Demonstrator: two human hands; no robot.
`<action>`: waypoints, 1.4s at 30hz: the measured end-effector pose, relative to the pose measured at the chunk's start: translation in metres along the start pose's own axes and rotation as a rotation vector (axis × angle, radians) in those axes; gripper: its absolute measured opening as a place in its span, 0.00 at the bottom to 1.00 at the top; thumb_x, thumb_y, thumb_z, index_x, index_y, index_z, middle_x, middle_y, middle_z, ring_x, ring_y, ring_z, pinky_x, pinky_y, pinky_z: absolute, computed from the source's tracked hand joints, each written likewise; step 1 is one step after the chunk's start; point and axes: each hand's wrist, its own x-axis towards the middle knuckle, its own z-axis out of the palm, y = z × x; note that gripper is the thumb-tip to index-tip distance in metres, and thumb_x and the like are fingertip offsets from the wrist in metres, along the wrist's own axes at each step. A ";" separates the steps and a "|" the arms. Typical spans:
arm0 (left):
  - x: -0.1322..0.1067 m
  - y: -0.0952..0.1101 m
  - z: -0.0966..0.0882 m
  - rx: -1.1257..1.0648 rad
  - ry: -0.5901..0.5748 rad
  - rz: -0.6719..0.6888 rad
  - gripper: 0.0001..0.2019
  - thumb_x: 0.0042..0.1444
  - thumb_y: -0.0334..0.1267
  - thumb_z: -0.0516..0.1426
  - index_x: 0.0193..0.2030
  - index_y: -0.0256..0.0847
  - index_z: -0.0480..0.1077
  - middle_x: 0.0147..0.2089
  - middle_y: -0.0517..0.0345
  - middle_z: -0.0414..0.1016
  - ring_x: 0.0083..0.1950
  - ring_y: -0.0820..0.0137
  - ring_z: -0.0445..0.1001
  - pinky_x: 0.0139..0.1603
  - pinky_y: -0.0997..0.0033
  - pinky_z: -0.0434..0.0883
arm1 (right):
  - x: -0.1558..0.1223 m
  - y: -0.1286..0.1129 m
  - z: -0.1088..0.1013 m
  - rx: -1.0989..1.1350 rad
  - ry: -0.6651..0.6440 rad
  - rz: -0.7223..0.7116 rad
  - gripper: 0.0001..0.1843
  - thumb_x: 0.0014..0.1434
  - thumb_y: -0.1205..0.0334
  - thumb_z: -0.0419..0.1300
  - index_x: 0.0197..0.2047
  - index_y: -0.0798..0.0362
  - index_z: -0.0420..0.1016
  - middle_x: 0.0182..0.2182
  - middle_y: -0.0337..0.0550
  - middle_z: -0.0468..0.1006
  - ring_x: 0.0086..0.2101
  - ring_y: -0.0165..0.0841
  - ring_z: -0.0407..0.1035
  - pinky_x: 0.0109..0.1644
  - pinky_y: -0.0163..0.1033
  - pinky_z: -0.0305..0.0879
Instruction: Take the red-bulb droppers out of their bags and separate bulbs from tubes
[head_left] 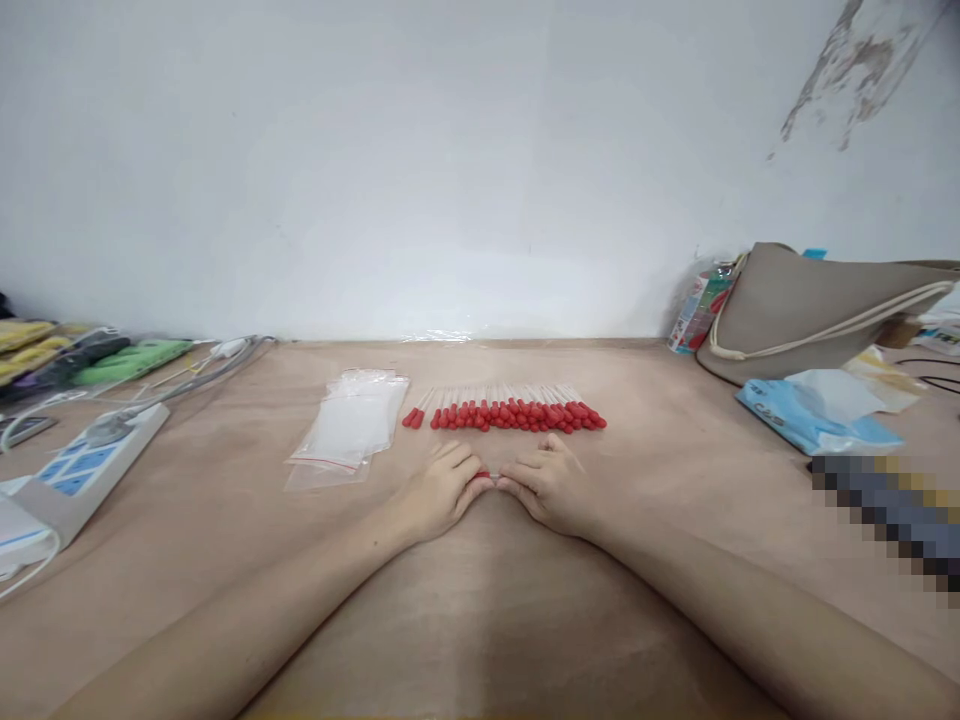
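In front of me, my left hand (446, 490) and my right hand (547, 487) meet low over the table, fingertips nearly touching. Both are closed in a pinch on one small dropper (493, 477); its red end is at my left fingers, and a pale, clear stem runs into my right fingers. Most of it is hidden by the fingers. Just beyond my hands lies a long row of similar droppers (517, 413), red bulbs toward me and thin clear stems pointing to the wall. Left of the row, a stack of clear zip bags (349, 420) lies flat.
A white power strip (112, 460) with plug and cables sits at the left, near green and yellow packages (127, 362). On the right are a grey-brown bag (795, 310), a bottle (701, 310) and a blue tissue pack (817, 415). A wall bounds the table's far edge.
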 end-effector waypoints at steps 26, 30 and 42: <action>0.006 0.004 -0.011 0.090 -0.271 0.126 0.17 0.63 0.39 0.37 0.30 0.39 0.60 0.28 0.58 0.67 0.30 0.70 0.64 0.39 0.67 0.57 | 0.000 -0.004 -0.005 -0.048 0.108 -0.206 0.16 0.62 0.63 0.47 0.24 0.56 0.67 0.18 0.35 0.64 0.21 0.24 0.47 0.33 0.36 0.45; 0.001 -0.002 -0.012 0.002 -0.274 0.099 0.17 0.63 0.40 0.36 0.29 0.39 0.58 0.27 0.59 0.65 0.29 0.71 0.63 0.40 0.67 0.57 | -0.004 -0.002 -0.009 -0.099 0.121 -0.234 0.16 0.61 0.64 0.48 0.24 0.56 0.66 0.18 0.35 0.65 0.21 0.24 0.49 0.34 0.36 0.46; -0.017 -0.037 -0.016 -0.090 0.017 -0.278 0.14 0.61 0.37 0.41 0.50 0.41 0.60 0.40 0.54 0.63 0.43 0.68 0.65 0.46 0.67 0.64 | -0.027 0.030 -0.007 -0.141 0.059 0.248 0.14 0.60 0.67 0.46 0.44 0.54 0.69 0.31 0.44 0.74 0.31 0.32 0.65 0.37 0.37 0.52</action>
